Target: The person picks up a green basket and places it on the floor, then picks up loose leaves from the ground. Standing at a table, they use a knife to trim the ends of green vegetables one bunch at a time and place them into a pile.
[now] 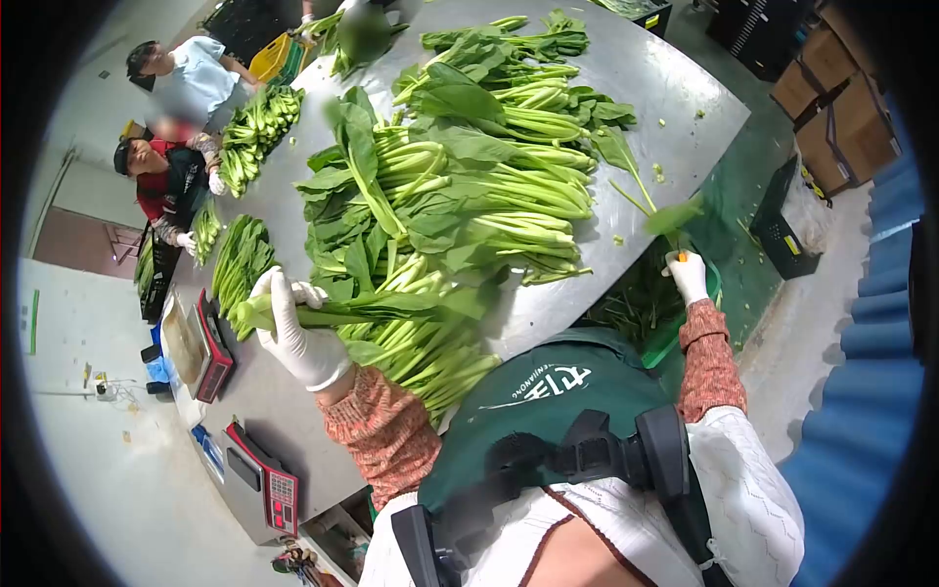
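My gloved left hand (298,338) is closed around a stalk of leafy greens (386,305), its leaf end pointing right across the pile. At the right, my gloved right hand (688,276) is closed on a small orange object (682,256), mostly hidden by the fingers. A blurred loose leaf (675,216) is just above that hand. Below it stands a green basket (668,344) with leaves inside. A large pile of leafy greens (509,181) covers the middle of the metal table, pale stems mostly toward the right.
The steel table (675,108) carries leaf scraps. Two red scales (262,479) stand at the left, near a smaller row of greens (243,259). Co-workers (176,176) work across the table. A black crate (782,230) and cardboard boxes (846,132) are at right.
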Motion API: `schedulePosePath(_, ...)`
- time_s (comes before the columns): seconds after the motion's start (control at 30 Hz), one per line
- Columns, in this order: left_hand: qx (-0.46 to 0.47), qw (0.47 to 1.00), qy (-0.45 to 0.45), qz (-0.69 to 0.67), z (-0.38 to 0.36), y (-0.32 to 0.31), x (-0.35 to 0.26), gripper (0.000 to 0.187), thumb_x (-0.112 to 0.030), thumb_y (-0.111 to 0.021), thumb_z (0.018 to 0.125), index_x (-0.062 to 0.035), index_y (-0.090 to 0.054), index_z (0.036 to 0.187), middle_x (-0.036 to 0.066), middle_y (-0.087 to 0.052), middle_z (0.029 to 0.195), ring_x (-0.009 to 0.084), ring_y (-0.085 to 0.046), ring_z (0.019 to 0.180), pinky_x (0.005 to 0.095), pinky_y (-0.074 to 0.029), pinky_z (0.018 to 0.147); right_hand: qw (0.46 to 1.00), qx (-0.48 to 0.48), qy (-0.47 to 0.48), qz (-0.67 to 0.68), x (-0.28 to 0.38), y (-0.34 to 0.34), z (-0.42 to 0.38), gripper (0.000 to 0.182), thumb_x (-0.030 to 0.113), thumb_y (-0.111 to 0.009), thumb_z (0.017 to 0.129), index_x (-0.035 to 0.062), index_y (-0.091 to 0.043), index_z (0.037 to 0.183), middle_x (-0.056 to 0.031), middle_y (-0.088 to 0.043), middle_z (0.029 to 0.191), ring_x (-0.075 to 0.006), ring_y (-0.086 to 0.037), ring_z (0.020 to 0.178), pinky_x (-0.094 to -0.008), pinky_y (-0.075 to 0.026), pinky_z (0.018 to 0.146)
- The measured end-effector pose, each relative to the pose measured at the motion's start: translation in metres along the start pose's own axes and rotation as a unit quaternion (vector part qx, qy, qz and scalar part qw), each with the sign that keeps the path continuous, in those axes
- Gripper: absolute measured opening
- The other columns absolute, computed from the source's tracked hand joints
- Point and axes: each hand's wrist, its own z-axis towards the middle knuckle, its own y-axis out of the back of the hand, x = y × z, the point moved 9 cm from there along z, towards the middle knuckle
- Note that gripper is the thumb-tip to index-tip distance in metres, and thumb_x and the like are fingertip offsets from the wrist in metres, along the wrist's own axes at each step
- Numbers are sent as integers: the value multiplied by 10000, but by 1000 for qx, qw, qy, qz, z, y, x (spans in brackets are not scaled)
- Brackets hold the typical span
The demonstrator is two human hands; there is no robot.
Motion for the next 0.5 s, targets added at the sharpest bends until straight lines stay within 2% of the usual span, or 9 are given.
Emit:
schedulePosePath(0.07, -6, 1000, -19, 13, 0, 3, -8, 152, -86, -608, 911, 6, -575, 1028, 27, -530, 680, 115, -496, 569, 269, -426, 548, 991, 10, 61, -118, 24, -6, 0, 217, 253, -617, 843, 40, -657, 841, -89, -670, 656, -208, -643, 599, -341, -482, 591)
schedulePosePath(0.17, -23, 999, -40, 22, -2, 17, -19, 154, -76, -605, 908, 12, -572, 1030, 48, -536, 693, 117, -496, 567, 270, -431, 556, 993, -10, 86, -75, 54, 2, -17, 211, 203, -608, 884, 11, -606, 797, -94, -636, 634, -166, -628, 561, -314, -477, 568)
schedulePosePath(0.23, -39, 998, -51, 23, -3, 24, -24, 148, -71, -602, 908, 11, -572, 1027, 54, -540, 702, 115, -496, 568, 269, -433, 560, 987, -42, 122, -95, 83, 14, -37, 166, 172, -623, 878, 13, -623, 833, -93, -625, 636, -154, -624, 564, -305, -478, 566)
schedulePosePath(0.3, -60, 995, -61, 44, -5, 33, -29, 143, -66, -602, 905, 10, -572, 1023, 50, -539, 697, 114, -496, 569, 264, -430, 562, 979, -57, 190, -45, 92, 20, -38, 62, 67, -621, 881, 15, -638, 911, -22, -582, 639, -63, -546, 576, -245, -450, 544)
schedulePosePath(0.37, -80, 994, -59, 47, -6, 41, -30, 142, -66, -606, 903, 9, -573, 1018, 46, -534, 682, 115, -493, 568, 261, -426, 561, 977, -31, 206, 43, 119, 17, -36, 72, 46, -598, 896, 0, -632, 940, 11, -571, 670, -46, -506, 586, -221, -435, 549)
schedulePosePath(0.4, -84, 993, -58, 59, -6, 43, -30, 137, -66, -614, 899, 3, -576, 1011, 40, -530, 675, 117, -492, 568, 260, -423, 560, 978, 2, 195, 74, 161, 12, -51, 85, 32, -581, 904, -20, -625, 956, 25, -562, 703, -46, -498, 595, -210, -431, 560)
schedulePosePath(0.43, -84, 994, -48, 57, -6, 43, -27, 135, -66, -616, 898, 2, -578, 1008, 38, -531, 678, 117, -492, 568, 259, -423, 561, 972, 23, 207, 105, 176, -3, -47, 114, 28, -615, 867, -24, -633, 967, -29, -638, 733, -65, -569, 634, -242, -482, 608)
schedulePosePath(0.47, -84, 994, -38, 53, -7, 43, -25, 133, -67, -618, 897, 0, -579, 1004, 37, -531, 680, 117, -492, 569, 257, -423, 563, 959, 30, 267, 90, 209, -18, -53, 142, 17, -613, 859, -29, -635, 991, -44, -664, 773, -75, -581, 669, -251, -492, 633)
schedulePosePath(0.5, -83, 995, -28, 49, -7, 42, -23, 131, -67, -621, 896, -2, -580, 1001, 35, -531, 682, 117, -492, 570, 256, -423, 565, 931, 57, 336, 132, 246, -37, -66, 167, 38, -604, 864, -9, -644, 1020, -65, -675, 785, -91, -597, 700, -266, -492, 637)
